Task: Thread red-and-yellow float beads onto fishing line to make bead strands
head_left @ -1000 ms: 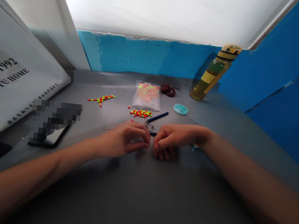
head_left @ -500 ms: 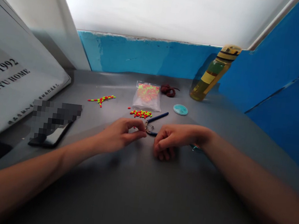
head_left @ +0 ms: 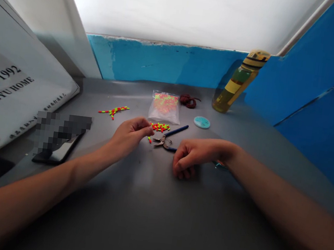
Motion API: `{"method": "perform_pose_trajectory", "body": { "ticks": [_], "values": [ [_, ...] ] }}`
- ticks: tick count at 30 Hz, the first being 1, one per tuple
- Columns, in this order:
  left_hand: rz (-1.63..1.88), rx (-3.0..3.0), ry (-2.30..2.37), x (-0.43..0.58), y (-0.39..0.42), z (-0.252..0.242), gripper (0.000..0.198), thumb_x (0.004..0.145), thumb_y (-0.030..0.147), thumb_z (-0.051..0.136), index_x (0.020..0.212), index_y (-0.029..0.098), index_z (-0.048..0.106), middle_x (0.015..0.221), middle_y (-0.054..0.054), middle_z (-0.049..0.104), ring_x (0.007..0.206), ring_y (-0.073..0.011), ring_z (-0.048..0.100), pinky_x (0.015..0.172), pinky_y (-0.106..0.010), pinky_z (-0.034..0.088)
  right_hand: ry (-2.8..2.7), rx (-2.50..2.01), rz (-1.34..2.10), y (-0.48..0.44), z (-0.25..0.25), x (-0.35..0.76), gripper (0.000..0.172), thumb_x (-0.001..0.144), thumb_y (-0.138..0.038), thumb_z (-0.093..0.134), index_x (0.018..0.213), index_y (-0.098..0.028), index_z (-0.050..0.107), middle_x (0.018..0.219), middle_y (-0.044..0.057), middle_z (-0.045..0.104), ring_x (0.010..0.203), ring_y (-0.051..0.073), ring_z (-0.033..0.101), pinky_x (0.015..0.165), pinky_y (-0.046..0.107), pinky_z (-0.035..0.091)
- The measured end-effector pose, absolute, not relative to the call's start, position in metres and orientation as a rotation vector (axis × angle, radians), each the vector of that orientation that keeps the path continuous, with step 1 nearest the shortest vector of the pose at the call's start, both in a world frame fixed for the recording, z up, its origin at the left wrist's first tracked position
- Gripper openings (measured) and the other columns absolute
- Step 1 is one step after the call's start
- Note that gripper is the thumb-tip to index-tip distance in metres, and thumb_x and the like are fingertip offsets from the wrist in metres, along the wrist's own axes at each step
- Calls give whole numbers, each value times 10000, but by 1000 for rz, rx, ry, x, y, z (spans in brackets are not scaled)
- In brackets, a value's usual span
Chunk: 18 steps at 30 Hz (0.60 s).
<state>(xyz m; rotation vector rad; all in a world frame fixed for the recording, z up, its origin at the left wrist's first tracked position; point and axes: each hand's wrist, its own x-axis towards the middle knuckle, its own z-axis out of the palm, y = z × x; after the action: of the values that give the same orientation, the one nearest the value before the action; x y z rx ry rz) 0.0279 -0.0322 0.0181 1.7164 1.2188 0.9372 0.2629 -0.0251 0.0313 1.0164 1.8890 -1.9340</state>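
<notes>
Your left hand (head_left: 131, 135) has moved up-left to the small red-and-yellow-green oval beads (head_left: 161, 127) at frame centre; your right curled hand (head_left: 193, 155) nears blue-handled metal pliers (head_left: 173, 132). Whether either's fingers clamp anything, I cannot tell.

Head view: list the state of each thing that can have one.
Pliers, jaws open, handles spread
Bottle, standing, capped, partly filled
Clear plastic bag, lying flat, beads inside
Bead pile, loose
Beads at left, in branching lines
Brown cord, bundled
Turquoise disc, lying flat
Left hand, fingers curled, hold unclear
Right hand, curled, hold unclear
</notes>
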Motion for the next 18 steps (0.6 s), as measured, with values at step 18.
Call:
{"method": "perform_pose_trajectory", "body": {
  "ticks": [18],
  "values": [
    [784,2192,939,18,-27,18,384,1025,374,386,1264,213,640,1345,-79,641,1252,-226,575,1093,-409,410,1899,992,-1884,-23,29,266,352,681,-426,833,845,-123,758,764,4,700,654,96,601,602,201,467]
  ]
}}
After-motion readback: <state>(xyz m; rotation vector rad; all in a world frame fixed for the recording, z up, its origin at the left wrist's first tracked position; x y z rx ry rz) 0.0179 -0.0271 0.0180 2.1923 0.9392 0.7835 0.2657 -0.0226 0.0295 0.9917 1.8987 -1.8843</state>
